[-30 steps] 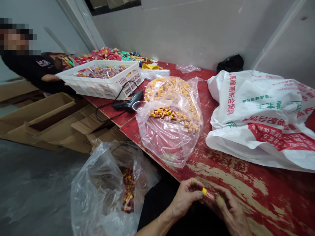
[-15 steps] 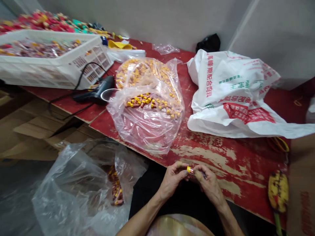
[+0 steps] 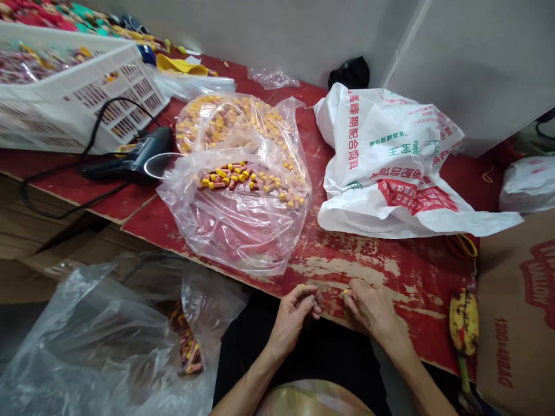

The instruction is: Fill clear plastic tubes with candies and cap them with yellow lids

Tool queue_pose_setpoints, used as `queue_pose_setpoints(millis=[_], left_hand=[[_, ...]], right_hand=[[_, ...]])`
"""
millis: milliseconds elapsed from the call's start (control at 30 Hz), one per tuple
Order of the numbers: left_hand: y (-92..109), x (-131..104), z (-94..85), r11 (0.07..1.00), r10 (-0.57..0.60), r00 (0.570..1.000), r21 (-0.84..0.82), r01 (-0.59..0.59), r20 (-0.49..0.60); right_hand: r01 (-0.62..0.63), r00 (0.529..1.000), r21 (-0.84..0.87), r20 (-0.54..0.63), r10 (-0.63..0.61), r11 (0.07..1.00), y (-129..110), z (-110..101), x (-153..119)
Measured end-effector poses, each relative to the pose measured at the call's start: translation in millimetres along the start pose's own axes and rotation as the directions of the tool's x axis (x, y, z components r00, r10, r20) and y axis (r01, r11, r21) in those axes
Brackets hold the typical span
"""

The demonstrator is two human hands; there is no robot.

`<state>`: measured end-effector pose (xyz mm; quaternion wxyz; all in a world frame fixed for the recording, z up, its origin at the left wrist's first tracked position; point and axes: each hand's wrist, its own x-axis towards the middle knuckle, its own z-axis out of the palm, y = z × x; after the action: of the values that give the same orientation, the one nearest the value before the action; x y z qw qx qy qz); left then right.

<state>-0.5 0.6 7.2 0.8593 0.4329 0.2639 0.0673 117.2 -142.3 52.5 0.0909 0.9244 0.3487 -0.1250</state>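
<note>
My left hand (image 3: 295,318) is over the table's front edge, its fingers curled in and the thumb close to the index finger; nothing shows in it. To its right, apart from it, my right hand (image 3: 375,312) pinches a small yellow-capped piece (image 3: 346,292), mostly hidden by the fingers. Beyond both hands lies a clear plastic bag (image 3: 243,231), with many small pinkish-brown pieces with yellow caps (image 3: 225,175) in and under its film. More such pieces (image 3: 189,346) are in a large clear bag (image 3: 87,335) below the table at left.
A white printed sack (image 3: 390,167) lies on the worn red table (image 3: 347,263). At left are a black hair-dryer-like tool (image 3: 143,156) with a cord and a white crate (image 3: 117,98). A spotted banana (image 3: 463,320) and a cardboard box (image 3: 515,300) stand at right.
My hands have come apart; the yellow-capped piece that was between them is now in my right hand, which has turned palm down. The view has shifted to the right.
</note>
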Motion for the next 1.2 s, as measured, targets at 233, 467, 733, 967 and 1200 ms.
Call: queue_pose_setpoints(millis=[233,467,733,967,1200], left_hand=[[1,6,4.4,0.998,-0.047,0.999,0.043,0.047,-0.003],[7,1,5.4,0.993,-0.006,0.999,0.114,0.0,0.047],[11,0,13.1,0.989,0.065,0.994,0.129,-0.077,0.093],[11,-2,12.0,0.995,0.086,0.993,0.042,-0.089,0.076],[8,-2,10.9,0.995,0.096,0.992,0.018,-0.098,0.081]], right_hand=[[0.047,0.999,0.198,-0.008,-0.047,0.979,11,4,6],[-0.135,0.991,0.974,0.131,0.03,0.185,6,24,-7],[0.065,0.997,0.977,-0.057,-0.048,0.205,-11,12,-16],[0.265,0.964,0.87,-0.253,-0.085,0.416,-14,14,-18],[0.263,0.964,0.871,-0.253,-0.081,0.414,-23,18,-17]])
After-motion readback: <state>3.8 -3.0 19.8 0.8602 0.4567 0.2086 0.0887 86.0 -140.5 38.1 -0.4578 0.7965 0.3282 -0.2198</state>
